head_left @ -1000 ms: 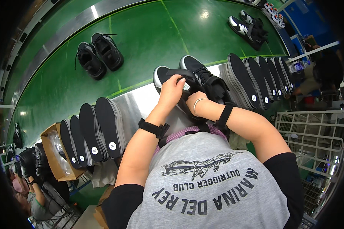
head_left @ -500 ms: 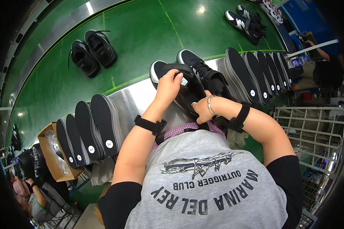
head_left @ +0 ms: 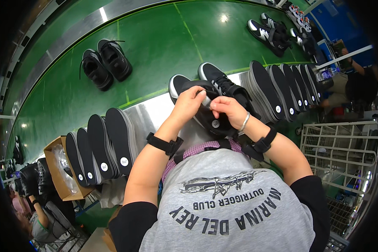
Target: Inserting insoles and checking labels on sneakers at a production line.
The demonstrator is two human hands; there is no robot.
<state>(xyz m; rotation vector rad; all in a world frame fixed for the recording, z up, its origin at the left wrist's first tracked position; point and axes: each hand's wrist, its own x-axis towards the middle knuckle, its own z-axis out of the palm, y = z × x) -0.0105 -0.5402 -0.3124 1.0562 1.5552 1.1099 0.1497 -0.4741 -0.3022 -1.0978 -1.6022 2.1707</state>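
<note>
Shoe point(head_left: 206, 118), black and silver-toed, sits at 12 o'clock from my chest, my left hand point(head_left: 190, 103) clamped on its opening's edge, my right hand point(head_left: 230, 111) pinched together at a pale tag point(head_left: 206, 101), grip unclear, second shoe point(head_left: 223, 85) at 2 o'clock beside it.
</note>
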